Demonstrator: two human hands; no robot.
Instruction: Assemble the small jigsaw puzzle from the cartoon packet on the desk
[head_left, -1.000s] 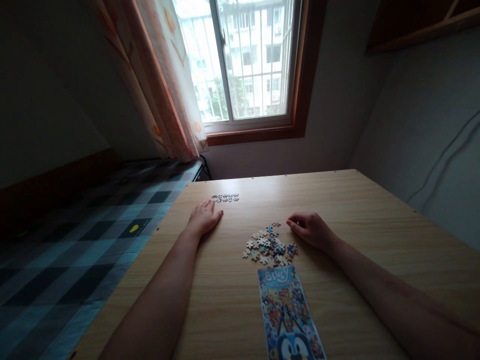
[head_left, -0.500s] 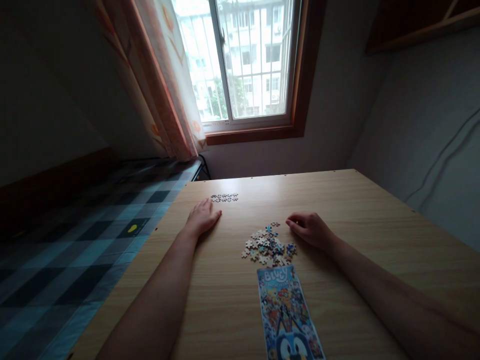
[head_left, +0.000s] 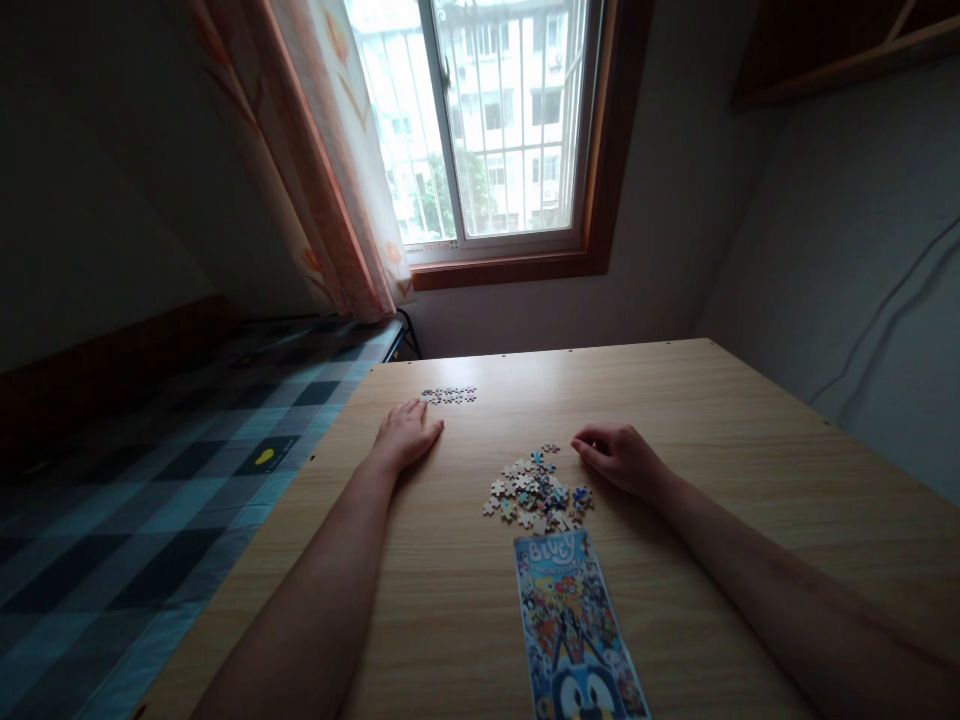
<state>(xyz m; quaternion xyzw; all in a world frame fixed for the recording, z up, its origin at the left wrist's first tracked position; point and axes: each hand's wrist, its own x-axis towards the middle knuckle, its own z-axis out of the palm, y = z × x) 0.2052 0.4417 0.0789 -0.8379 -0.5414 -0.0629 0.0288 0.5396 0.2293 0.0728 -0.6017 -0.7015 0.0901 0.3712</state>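
My left hand (head_left: 409, 434) lies on the table with its fingers stretched out and the thumb apart. Its fingertips are at the left end of two short rows of jigsaw pieces (head_left: 459, 396). A loose pile of jigsaw pieces (head_left: 534, 492), some pale side up and some with blue print, sits in the middle of the table. Just right of the pile rests my right hand (head_left: 619, 458), its fingers curled in and thumb close to them; no piece shows at the tips. A printed Bluey picture sheet (head_left: 574, 620) lies below the pile.
The wooden table (head_left: 712, 560) spreads under both arms. On its left is a bed with a checked cover (head_left: 187, 480). A curtain (head_left: 322, 170) hangs beside the window (head_left: 510, 120) behind the table, and a cable (head_left: 870, 315) runs along the right wall.
The fingers of my left hand have shifted very slightly at the end of the rows. My right hand, the pile and the sheet look the same.
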